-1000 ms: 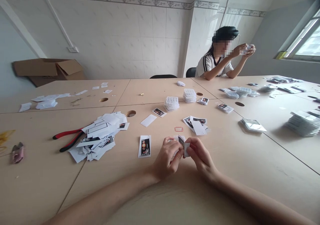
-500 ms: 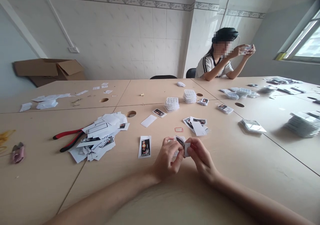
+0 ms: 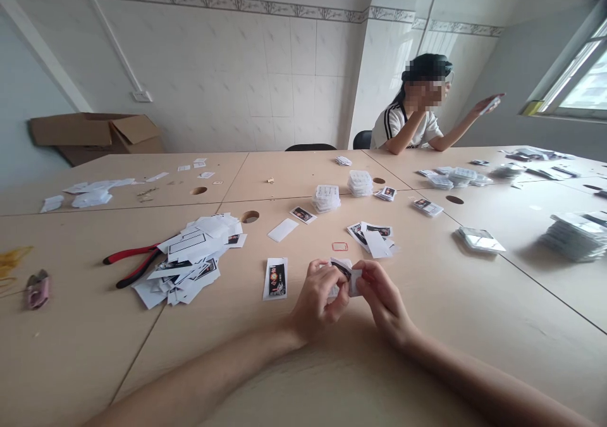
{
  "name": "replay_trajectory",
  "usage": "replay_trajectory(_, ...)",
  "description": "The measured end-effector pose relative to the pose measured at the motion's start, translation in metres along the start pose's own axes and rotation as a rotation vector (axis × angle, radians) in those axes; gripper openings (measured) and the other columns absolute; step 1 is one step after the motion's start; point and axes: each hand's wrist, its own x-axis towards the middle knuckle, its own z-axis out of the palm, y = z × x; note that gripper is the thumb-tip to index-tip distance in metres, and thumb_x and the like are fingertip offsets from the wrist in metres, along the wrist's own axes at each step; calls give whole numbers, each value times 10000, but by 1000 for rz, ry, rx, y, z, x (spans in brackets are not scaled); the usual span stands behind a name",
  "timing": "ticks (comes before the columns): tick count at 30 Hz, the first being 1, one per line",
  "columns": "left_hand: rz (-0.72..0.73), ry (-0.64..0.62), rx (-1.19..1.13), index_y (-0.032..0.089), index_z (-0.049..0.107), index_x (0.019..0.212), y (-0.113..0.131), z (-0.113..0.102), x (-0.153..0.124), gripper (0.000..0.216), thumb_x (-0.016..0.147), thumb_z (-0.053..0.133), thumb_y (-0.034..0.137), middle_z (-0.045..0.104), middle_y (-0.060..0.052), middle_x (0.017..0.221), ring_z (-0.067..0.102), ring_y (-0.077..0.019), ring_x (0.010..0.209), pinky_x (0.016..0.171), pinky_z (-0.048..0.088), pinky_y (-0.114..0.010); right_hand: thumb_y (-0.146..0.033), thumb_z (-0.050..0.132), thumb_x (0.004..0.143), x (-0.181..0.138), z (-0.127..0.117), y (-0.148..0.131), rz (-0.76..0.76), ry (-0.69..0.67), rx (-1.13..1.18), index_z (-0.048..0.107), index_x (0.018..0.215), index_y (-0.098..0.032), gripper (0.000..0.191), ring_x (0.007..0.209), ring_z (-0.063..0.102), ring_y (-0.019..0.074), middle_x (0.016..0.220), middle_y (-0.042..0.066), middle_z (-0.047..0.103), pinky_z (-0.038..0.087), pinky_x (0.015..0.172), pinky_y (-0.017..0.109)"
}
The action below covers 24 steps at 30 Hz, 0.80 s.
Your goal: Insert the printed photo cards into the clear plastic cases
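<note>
Just above the table, my left hand [image 3: 318, 302] is closed around a small black-and-white printed label [image 3: 340, 267], its fingers curled over it. A pale, clear-looking piece shows beneath the label, mostly covered by my fingers. On the other side, my right hand [image 3: 386, 303] pinches the label's white paper edge [image 3: 355, 281] between thumb and fingers. To the left of my hands lies a black printed label on white backing [image 3: 275, 278]. A small red rounded outline [image 3: 340, 247] is on the tabletop just beyond my fingers.
Red-and-black-handled pliers [image 3: 137, 262] lie partly under a heap of paper scraps [image 3: 190, 256]. Pink-handled clippers [image 3: 38, 290] rest at left. Stacked clear cases [image 3: 326, 198] and loose labels [image 3: 372, 238] stand beyond my hands. More cases [image 3: 581, 237] are at right. A co-worker [image 3: 408, 120] sits across.
My hands stay in nearly the same place; the white paper at my right fingertips is tilted more and shows more. The co-worker's hands have moved apart, one towards the face, one outward with an item.
</note>
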Motion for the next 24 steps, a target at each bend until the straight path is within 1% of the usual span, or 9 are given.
replay_trajectory(7, -43, -1, -12, 188, 397, 669, -1, -1, 0, 119, 783, 365, 181, 484, 34, 631, 437, -100, 624, 860, 298, -303, -244, 377, 837, 1, -2, 0, 15, 54, -68, 449, 949, -202, 139, 644, 463, 118, 760, 16, 486, 410, 578, 231)
replay_trajectory(11, -49, 1, -16, 188, 406, 664, -1, -1, 1, 122, 780, 369, 176, 496, 30, 633, 436, -104, 636, 840, 308, -296, -247, 373, 835, 1, -3, 1, 26, 61, -73, 452, 953, -200, 150, 663, 464, 120, 781, 20, 490, 401, 587, 229)
replay_trajectory(15, -45, 2, -24, 187, 399, 663, -1, -1, 2, 123, 781, 368, 175, 490, 29, 634, 431, -104, 635, 841, 312, -299, -257, 372, 827, 3, -6, 7, 37, 129, -115, 466, 941, -200, 158, 664, 446, 124, 803, 27, 482, 386, 580, 233)
replay_trajectory(19, -78, 14, -45, 188, 384, 658, 0, -1, 2, 141, 796, 363, 171, 476, 29, 638, 437, -105, 666, 835, 317, -287, -274, 384, 813, 9, -9, 14, 58, 211, -75, 460, 937, -204, 161, 655, 431, 127, 783, 19, 470, 376, 578, 241)
replay_trajectory(24, -102, 52, -70, 189, 377, 662, 2, -2, 3, 145, 806, 366, 172, 467, 27, 645, 443, -108, 685, 810, 325, -274, -291, 395, 805, 14, -11, 15, 110, 243, -1, 461, 907, -203, 150, 646, 417, 123, 756, 8, 448, 369, 583, 245)
